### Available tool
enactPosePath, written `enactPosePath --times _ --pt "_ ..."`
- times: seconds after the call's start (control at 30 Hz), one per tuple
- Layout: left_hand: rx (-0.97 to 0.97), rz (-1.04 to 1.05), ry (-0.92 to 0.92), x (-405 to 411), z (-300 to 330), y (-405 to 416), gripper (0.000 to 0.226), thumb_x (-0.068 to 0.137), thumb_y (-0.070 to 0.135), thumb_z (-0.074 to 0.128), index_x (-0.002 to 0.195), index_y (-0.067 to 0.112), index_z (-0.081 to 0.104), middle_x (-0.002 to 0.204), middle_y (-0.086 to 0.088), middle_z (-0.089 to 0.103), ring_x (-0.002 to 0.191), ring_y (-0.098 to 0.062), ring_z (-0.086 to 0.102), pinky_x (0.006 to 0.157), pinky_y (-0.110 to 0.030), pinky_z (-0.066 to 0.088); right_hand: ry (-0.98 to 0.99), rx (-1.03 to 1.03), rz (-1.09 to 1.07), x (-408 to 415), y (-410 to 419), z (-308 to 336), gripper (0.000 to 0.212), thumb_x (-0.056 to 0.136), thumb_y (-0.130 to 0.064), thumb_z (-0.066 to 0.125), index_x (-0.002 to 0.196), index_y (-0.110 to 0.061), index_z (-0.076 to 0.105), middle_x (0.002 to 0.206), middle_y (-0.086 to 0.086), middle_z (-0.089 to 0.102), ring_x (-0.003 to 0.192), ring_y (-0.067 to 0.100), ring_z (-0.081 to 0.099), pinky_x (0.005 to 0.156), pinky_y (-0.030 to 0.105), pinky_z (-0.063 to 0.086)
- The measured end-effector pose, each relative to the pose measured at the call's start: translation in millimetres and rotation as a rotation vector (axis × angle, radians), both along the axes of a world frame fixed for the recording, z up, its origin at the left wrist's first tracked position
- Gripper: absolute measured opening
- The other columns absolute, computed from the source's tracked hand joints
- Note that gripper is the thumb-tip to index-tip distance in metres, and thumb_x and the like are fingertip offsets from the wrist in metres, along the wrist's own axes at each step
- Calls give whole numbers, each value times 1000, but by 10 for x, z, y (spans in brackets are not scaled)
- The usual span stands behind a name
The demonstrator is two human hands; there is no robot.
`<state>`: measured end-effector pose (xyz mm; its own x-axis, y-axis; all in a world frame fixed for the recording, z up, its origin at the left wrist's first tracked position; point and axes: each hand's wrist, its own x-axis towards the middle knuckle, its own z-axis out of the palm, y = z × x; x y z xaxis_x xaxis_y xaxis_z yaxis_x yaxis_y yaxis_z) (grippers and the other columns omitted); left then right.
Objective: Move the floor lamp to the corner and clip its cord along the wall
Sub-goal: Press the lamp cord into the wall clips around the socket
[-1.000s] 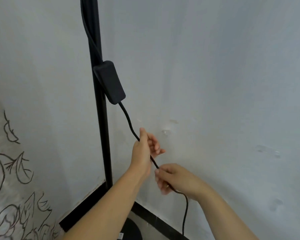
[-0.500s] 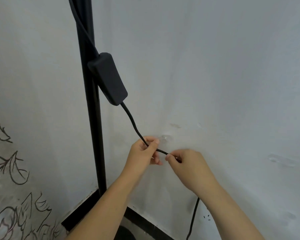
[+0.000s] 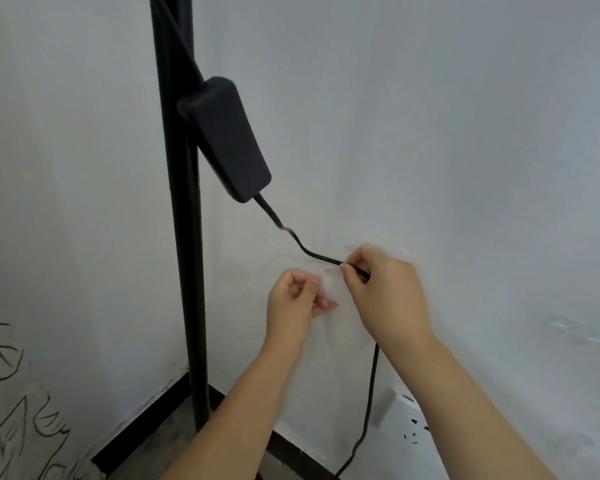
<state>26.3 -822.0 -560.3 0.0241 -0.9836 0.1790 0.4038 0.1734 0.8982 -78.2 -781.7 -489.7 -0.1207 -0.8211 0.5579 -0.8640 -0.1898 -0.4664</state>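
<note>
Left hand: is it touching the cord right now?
Apart. The head view shows the left hand below the cord with bare wall between them; only the right hand pinches it.

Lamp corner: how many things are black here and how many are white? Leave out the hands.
Black: 4 - tall black metal lamp pole, black rectangular plastic switch box, thin black cord, black skirting strip
White: 2 - white painted wall, white plastic wall socket
Total: 6
</note>
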Motion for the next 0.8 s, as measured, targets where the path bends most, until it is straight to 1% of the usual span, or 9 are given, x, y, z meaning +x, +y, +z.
enactPosePath --times 0.07,0.13,0.23,0.33,0.4,0.5,0.6,0.7,0.8 --pt "3 18 -7 -18 -62 -9 16 93 5 52 78 6 56 61 -2 60 59 -15 62 70 -34 60 34 -9 -8 -10 -7 -18 12 87 -21 56 80 -14 61 69 0 68 66 21 61 62 37 52" --pt "-22 5 -8 -2 -77 -22 13 93 6 53 83 3 60 61 0 64 62 -14 64 72 -32 60 50 -7 -10 -20 -16 -38 12 88 -22 55 81 -14 61 69 1 68 66 22 62 62 38 53" --pt "-58 -22 -11 1 -55 -23 15 93 7 52 91 -1 65 71 -5 67 66 -15 66 72 -28 59 73 -18 -16 -26 -7 -72 12 89 -22 55 82 -14 61 72 3 70 69 24 63 63 39 53" --pt "-69 -25 -10 -32 -26 -19 16 93 5 52 96 -5 63 78 -9 68 66 -13 66 71 -25 58 95 -28 -22 -29 18 -132 12 90 -23 54 85 -13 58 75 3 69 70 25 63 63 39 52" --pt "-70 -16 -8 -48 -12 -19 12 92 3 53 96 -4 62 81 -12 69 68 -13 67 71 -25 58 88 -6 -12 -39 35 -178 14 91 -24 52 84 -12 55 75 4 68 67 26 64 62 39 52" --pt "-97 -4 -47 -53 -7 -28 9 89 3 57 96 1 63 84 -14 71 75 -19 70 76 -29 59 93 46 -1 -49 45 -226 18 92 -25 49 82 -11 51 75 6 66 65 28 65 62 42 51" --pt "-134 -11 -66 -47 -3 -15 9 87 7 61 95 6 64 85 -10 72 80 -20 71 77 -29 58 113 36 -4 -36 43 -246 19 92 -25 49 81 -10 50 73 8 65 66 30 63 61 41 50" --pt "-153 -11 -65 -61 37 7 4 87 12 63 90 9 63 77 -2 72 74 -16 71 71 -27 58 154 3 -26 -19 48 -239 17 92 -25 50 82 -11 52 76 7 65 69 30 59 58 39 47" --pt "-100 32 -75 -90 104 -1 9 89 17 61 84 9 60 73 -9 71 65 -21 70 64 -30 59 154 -23 -27 -23 71 -245 16 92 -23 51 83 -10 55 78 6 65 69 28 57 58 39 48"
